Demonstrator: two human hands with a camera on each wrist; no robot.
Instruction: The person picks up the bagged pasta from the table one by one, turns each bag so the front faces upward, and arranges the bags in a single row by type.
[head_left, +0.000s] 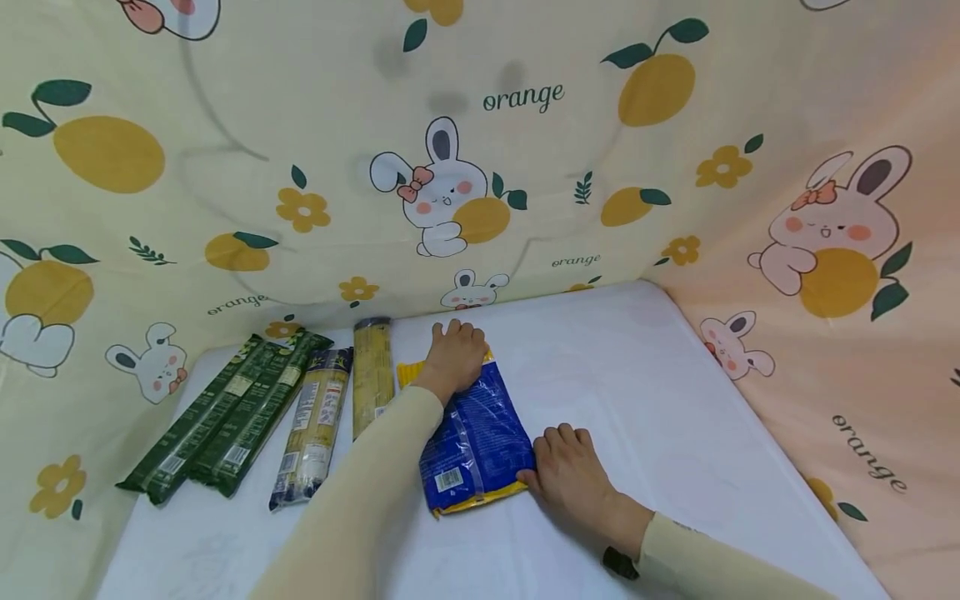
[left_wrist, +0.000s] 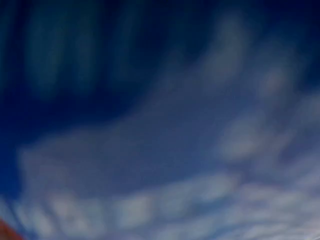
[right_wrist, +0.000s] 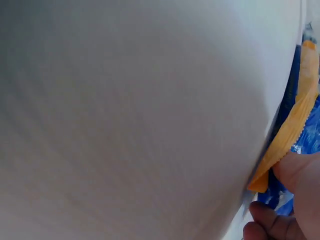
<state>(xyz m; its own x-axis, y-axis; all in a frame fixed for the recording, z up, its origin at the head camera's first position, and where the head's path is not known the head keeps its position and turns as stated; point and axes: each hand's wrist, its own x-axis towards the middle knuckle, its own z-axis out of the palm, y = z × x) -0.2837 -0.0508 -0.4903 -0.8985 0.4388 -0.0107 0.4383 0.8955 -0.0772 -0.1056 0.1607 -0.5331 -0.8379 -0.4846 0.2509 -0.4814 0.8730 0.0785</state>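
Observation:
A blue plastic packet [head_left: 480, 437] with yellow sealed ends lies on the white table, its barcode side up. At its far end my left hand [head_left: 453, 354] grips the top edge, fingers curled over it. My right hand [head_left: 573, 471] pinches the near right corner, thumb beside the yellow seal. In the right wrist view that yellow seal [right_wrist: 292, 127] runs past my thumb [right_wrist: 292, 170], with the fingertips below. The left wrist view holds only a blurred close-up of the blue packet [left_wrist: 125, 110] and its pale printing.
Left of the blue packet stands a row of long packets: a clear spaghetti packet [head_left: 372, 367], a clear packet with blue ends [head_left: 313, 425] and dark green packets [head_left: 225, 417]. A patterned cloth [head_left: 315, 150] hangs behind the white table [head_left: 637, 375].

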